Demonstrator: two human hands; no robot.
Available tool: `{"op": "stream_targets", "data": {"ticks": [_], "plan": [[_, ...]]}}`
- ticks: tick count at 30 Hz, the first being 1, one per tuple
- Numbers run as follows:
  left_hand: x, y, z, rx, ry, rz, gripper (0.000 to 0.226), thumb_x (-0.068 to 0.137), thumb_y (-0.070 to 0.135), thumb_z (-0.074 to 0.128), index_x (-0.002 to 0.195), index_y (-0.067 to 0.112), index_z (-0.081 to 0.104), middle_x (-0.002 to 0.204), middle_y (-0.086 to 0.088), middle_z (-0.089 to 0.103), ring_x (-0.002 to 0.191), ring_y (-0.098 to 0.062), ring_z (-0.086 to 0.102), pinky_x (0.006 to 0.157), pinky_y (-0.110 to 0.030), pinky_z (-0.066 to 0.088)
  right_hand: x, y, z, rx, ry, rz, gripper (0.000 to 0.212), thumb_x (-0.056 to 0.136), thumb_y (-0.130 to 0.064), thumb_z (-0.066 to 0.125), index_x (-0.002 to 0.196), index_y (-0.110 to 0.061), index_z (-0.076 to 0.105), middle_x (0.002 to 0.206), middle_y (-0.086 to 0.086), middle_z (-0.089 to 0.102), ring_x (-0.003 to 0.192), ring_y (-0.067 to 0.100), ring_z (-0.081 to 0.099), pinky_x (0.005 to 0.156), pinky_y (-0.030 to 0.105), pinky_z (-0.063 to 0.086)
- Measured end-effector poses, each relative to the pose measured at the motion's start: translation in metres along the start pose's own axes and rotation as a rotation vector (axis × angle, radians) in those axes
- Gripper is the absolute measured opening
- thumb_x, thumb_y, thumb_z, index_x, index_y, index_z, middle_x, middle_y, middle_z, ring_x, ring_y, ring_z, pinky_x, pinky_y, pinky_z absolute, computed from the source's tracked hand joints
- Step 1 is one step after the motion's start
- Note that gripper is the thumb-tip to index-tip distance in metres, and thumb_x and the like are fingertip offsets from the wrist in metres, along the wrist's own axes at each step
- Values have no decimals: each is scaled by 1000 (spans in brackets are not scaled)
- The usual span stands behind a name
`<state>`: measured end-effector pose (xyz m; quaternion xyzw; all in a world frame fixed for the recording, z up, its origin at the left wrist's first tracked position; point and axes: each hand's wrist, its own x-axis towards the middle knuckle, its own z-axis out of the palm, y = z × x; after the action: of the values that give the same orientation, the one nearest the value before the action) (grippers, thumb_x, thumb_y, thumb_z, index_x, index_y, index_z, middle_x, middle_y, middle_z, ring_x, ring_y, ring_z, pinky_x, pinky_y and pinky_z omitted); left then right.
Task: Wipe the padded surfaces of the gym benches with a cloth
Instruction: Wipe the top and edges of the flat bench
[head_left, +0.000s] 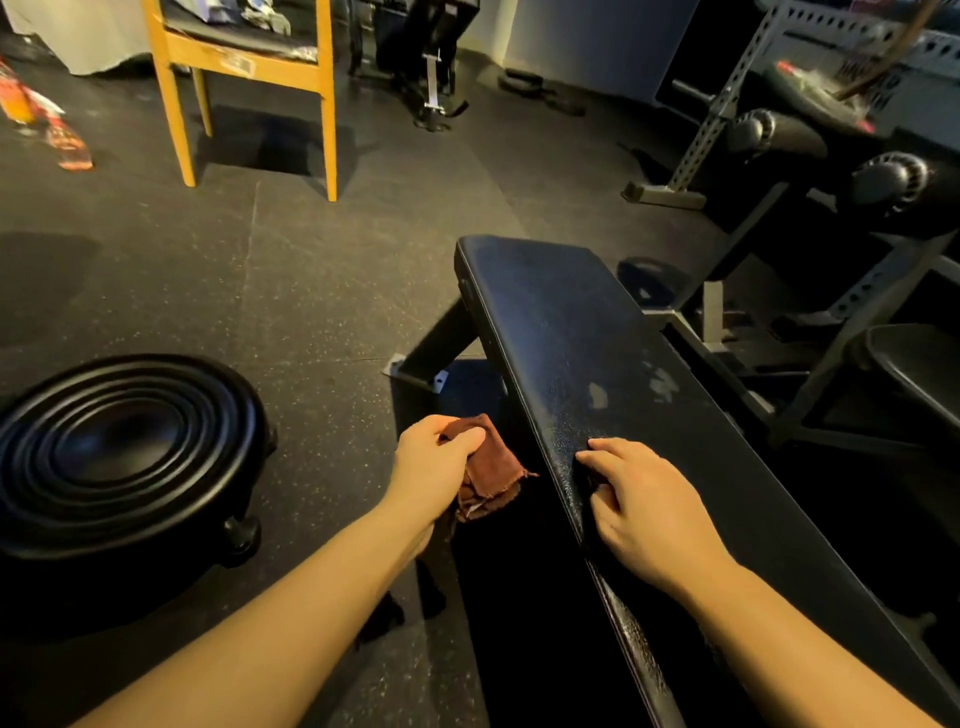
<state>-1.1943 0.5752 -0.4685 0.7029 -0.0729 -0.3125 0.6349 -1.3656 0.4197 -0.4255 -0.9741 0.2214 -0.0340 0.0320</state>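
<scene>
head view: we look down along a black padded bench (571, 322) running from lower r to frame ctr, its top scuffed w/ pale worn patches (660, 384) partway along. our left grip (436, 462) is clenched round a bunched reddish-brown cloth (491, 478), thumb on top, the frayed edge hanging below the fingers. the cloth sits just off the bench's left edge, above the floor (311, 260), not on the padded top. whether its corner touches the bench's side we cannot tell. our right grip (644, 509) is on the near left edge of the bench, fingers curled over the rim & grasping it, w/ two fingertips lying on the top surface. both forearms are bare & reach in from the bottom of the frame.

l of the bench, on the speckled dark rubber floor, sits a round black ribbed disc (124, 447) on short feet. beyond it stands a wooden chair (244, 62) w/ stuff piled on its seat. blurred orange-red bottles (67, 140) lie at far l. at r: a second padded seat (914, 364), a perforated steel rack upright (727, 93) & two black roller pads (891, 182). a dark weight plate (649, 283) lies on the floor just past the bench's r side. more black gym gear (431, 62) stands at the back.
</scene>
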Motion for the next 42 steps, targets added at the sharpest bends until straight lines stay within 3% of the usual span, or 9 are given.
{"op": "stream_targets", "data": {"ticks": [3, 10, 13, 16, 20, 26, 30, 36, 42], "plan": [[3, 6, -2, -27, 25, 2, 9, 98, 21, 67, 105, 24, 71, 103, 0, 72, 96, -14, 66, 73, -24, 49, 33, -8, -17, 32, 9, 56, 30, 90, -17, 52, 112, -23, 71, 109, -3, 67, 106, 24, 61, 88, 38, 49], [70, 14, 27, -24, 59, 91, 9, 96, 19, 70, 105, 18, 70, 103, -4, 72, 102, -24, 68, 86, -34, 55, 141, -9, -6, 172, 87, 24, 39, 98, -18, 49, 134, -21, 62, 138, -2, 58, 128, 24, 52, 105, 41, 44], [100, 13, 43, -37, 116, 182, 6, 97, 22, 69, 102, 20, 66, 99, 1, 68, 94, -18, 65, 71, -23, 49, 175, -8, 7, 136, 99, -8, 42, 103, -24, 47, 144, -22, 55, 151, -1, 49, 139, 24, 44, 110, 43, 38], [100, 9, 56, -217, 195, 169, 3, 100, 14, 64, 102, 15, 64, 85, 3, 67, 72, -6, 67, 50, -14, 46, 182, -11, 24, 83, 168, -23, 38, 105, -27, 46, 140, -19, 60, 139, 4, 58, 132, 24, 49, 101, 40, 40], [57, -20, 62, -432, 88, 130, 11, 99, 5, 64, 100, 15, 69, 79, -2, 73, 66, -7, 71, 58, -22, 55, 181, -15, 30, 91, 219, 1, 36, 105, -26, 45, 135, -19, 63, 136, 2, 61, 129, 21, 49, 100, 40, 40], [106, 8, 59, -271, 169, 188, 13, 95, 10, 66, 92, 21, 70, 80, -2, 73, 64, -19, 71, 55, -46, 61, 185, -13, 37, 93, 218, 34, 42, 104, -30, 45, 143, -24, 57, 152, -1, 50, 143, 18, 40, 114, 41, 33], [166, 34, 51, -291, 227, 168, 15, 97, 11, 63, 92, 23, 71, 70, 2, 71, 69, -18, 69, 57, -36, 57, 185, -11, 38, 75, 213, 39, 43, 105, -32, 43, 146, -26, 55, 155, -3, 47, 145, 15, 37, 116, 39, 31], [44, -14, 66, -321, 49, 223, 21, 98, 5, 62, 93, 24, 69, 70, 3, 71, 57, -13, 65, 51, -32, 56, 185, -12, 36, 70, 196, 53, 43, 106, -34, 42, 147, -27, 53, 156, -4, 46, 146, 14, 36, 117, 37, 29], [162, 32, 49, -194, 188, 215, 20, 99, 10, 61, 88, 27, 67, 70, 2, 68, 62, -14, 66, 52, -31, 54, 186, -10, 39, 57, 207, 38, 43, 106, -33, 42, 146, -26, 54, 155, -1, 47, 145, 16, 38, 118, 39, 31]]}}
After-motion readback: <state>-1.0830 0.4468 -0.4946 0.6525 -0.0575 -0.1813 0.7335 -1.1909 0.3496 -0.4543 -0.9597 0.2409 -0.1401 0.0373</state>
